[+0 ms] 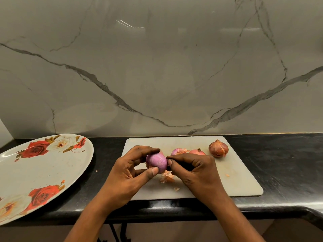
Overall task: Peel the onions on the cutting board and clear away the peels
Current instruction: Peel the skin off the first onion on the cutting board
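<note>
The left hand (129, 173) grips the small purple peeled onion (156, 162); the right hand (194, 167) pinches its right end. Better pull thin skin slowly.

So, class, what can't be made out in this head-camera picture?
Head view:
Back of peeled purple onion: covered by left hand.
Whether right hand pinches peel or tip: too small, behind fingers.
Lower halves of two pink onions: behind right hand.
Part of rose-patterned oval plate: cut by left edge.
</note>
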`<state>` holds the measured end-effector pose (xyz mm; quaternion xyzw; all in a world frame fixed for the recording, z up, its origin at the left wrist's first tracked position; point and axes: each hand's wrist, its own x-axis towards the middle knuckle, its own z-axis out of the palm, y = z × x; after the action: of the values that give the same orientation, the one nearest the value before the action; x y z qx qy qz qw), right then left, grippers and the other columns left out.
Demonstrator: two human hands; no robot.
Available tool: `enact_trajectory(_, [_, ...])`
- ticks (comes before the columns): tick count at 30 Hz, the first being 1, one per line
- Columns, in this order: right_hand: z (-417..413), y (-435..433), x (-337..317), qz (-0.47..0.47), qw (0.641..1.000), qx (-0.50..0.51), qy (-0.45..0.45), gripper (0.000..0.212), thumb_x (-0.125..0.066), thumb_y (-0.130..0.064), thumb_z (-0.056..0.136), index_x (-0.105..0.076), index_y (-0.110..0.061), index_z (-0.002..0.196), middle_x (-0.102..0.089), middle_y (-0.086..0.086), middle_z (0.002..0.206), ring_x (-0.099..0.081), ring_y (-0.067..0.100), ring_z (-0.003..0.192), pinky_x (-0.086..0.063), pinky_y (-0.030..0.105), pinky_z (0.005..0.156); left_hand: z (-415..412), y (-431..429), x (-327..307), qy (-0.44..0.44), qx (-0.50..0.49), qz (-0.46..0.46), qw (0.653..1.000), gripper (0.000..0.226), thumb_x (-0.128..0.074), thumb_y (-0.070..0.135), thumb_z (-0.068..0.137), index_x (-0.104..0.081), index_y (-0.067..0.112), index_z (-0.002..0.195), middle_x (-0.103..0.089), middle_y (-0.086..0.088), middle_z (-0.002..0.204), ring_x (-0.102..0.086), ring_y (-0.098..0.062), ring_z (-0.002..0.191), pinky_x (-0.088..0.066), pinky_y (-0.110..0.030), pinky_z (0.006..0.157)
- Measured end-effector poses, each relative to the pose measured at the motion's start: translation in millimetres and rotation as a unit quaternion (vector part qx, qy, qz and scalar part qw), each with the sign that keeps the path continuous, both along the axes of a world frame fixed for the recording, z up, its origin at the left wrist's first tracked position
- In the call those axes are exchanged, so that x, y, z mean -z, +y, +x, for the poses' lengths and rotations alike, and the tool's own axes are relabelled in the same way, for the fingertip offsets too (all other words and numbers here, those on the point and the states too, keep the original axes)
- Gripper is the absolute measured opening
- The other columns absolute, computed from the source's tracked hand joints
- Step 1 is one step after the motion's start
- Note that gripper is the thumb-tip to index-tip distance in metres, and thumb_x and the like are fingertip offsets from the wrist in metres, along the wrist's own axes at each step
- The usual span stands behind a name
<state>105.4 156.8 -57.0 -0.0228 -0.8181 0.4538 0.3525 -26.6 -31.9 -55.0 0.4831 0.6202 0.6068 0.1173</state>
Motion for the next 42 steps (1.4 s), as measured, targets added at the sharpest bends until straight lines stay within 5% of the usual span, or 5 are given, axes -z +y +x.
enact_trajectory(13, [-0.2, -3.9, -3.4, -0.041, 0.998, 0.042, -0.003, 0.029, -0.074, -0.017, 0.095, -0.076, -0.046, 0.096, -0.080, -0.018, 0.090, -0.079, 0.008, 0.082, -0.067, 0.042, 0.077, 1.2, -0.8, -0.3, -0.035, -0.019, 0.008, 0.999, 0.050, -0.072, 0.026, 0.094, -0.062, 0.025, 0.143, -0.062, 0.001, 0.141, -0.065, -0.030, 0.129, -0.060, -0.044, 0.099])
enact_trajectory(22, [0.5, -3.8, -2.0, 0.017, 0.997, 0.076, -0.027, 0.027, -0.080, -0.015, 0.091, -0.080, -0.031, 0.113, -0.078, -0.022, 0.102, -0.074, -0.005, 0.094, -0.062, 0.020, 0.088, 1.1, 0.9, -2.1, -0.095, -0.022, 0.013, 0.995, 0.039, -0.063, 0.017, 0.099, -0.059, 0.019, 0.138, -0.067, 0.006, 0.125, -0.070, -0.028, 0.121, -0.062, -0.037, 0.096])
enact_trajectory(29, [1.5, -8.7, -4.4, 0.012, 0.999, 0.017, -0.026, 0.030, -0.081, -0.028, 0.094, -0.080, -0.021, 0.123, -0.081, -0.010, 0.109, -0.075, -0.002, 0.100, -0.063, 0.024, 0.087, 0.1, 5.7, -1.2, -0.099, -0.038, -0.012, 0.994, 0.044, -0.074, 0.027, 0.090, -0.062, 0.021, 0.132, -0.064, -0.007, 0.131, -0.072, -0.031, 0.115, -0.064, -0.042, 0.089])
enact_trajectory(37, [1.9, -7.8, -6.0, 0.027, 0.998, -0.029, -0.043, 0.031, -0.079, -0.022, 0.096, -0.078, -0.023, 0.127, -0.079, -0.015, 0.102, -0.076, 0.007, 0.100, -0.063, 0.024, 0.086, -0.8, 2.6, -1.7, -0.057, -0.051, -0.053, 0.996, 0.052, -0.086, 0.047, 0.082, -0.069, 0.035, 0.129, -0.066, 0.003, 0.131, -0.075, -0.029, 0.111, -0.063, -0.047, 0.092])
enact_trajectory(42, [2.0, -7.0, -8.6, -0.010, 1.000, -0.014, -0.012, 0.031, -0.080, -0.010, 0.093, -0.080, -0.025, 0.119, -0.081, -0.009, 0.096, -0.077, 0.008, 0.093, -0.061, 0.022, 0.083, 5.0, 1.5, -4.8, -0.057, -0.037, -0.031, 0.997, 0.060, -0.087, 0.018, 0.079, -0.068, 0.026, 0.135, -0.070, 0.004, 0.130, -0.076, -0.025, 0.109, -0.063, -0.035, 0.090])
